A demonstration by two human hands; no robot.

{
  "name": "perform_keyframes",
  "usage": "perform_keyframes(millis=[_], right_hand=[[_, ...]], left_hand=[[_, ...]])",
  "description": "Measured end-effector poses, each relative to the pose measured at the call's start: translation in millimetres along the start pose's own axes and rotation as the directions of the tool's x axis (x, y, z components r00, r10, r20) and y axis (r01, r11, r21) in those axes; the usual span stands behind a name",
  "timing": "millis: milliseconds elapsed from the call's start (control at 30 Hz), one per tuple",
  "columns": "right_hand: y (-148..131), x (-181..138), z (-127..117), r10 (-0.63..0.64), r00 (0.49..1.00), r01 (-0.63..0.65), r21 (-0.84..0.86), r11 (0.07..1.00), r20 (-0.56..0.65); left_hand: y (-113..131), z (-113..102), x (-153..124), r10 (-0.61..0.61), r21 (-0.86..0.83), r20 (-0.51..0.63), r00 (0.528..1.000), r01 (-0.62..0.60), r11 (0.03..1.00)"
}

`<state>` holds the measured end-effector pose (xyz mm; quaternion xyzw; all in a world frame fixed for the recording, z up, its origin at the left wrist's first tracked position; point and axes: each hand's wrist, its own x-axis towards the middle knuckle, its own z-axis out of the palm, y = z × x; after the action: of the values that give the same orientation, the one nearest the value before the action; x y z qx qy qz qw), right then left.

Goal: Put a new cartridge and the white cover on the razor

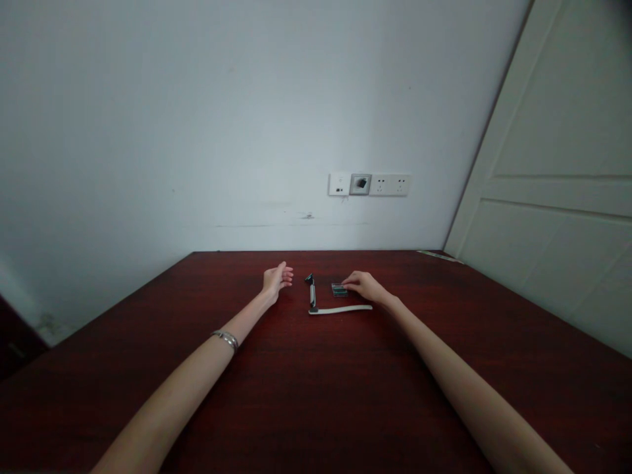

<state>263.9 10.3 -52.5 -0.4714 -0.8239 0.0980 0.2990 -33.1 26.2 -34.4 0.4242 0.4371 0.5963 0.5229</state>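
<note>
Both of my arms stretch out over a dark red wooden table. My left hand rests on its edge with loosely curled, parted fingers and holds nothing. Just right of it lies a black razor, upright in the view. A white handle-like stick lies crosswise at the razor's lower end. My right hand lies palm down, its fingertips touching a small clear case with green contents. A silver bracelet is on my left forearm.
A white wall stands behind the table, with a row of wall sockets. A white door is at the right, close to the table's far right corner. A thin pale strip lies at that corner.
</note>
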Motion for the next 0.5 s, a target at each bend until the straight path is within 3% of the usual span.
perform_keyframes(millis=[300, 500], right_hand=[[0, 0, 5, 0.076, 0.994, -0.074, 0.020, 0.997, -0.080], [-1, 5, 14, 0.092, 0.994, -0.091, 0.022, 0.996, -0.063]], left_hand=[[-6, -8, 0, -0.004, -0.001, -0.024, 1.000, 0.004, 1.000], [-9, -10, 0, 0.002, 0.018, -0.006, 1.000, -0.001, 1.000]])
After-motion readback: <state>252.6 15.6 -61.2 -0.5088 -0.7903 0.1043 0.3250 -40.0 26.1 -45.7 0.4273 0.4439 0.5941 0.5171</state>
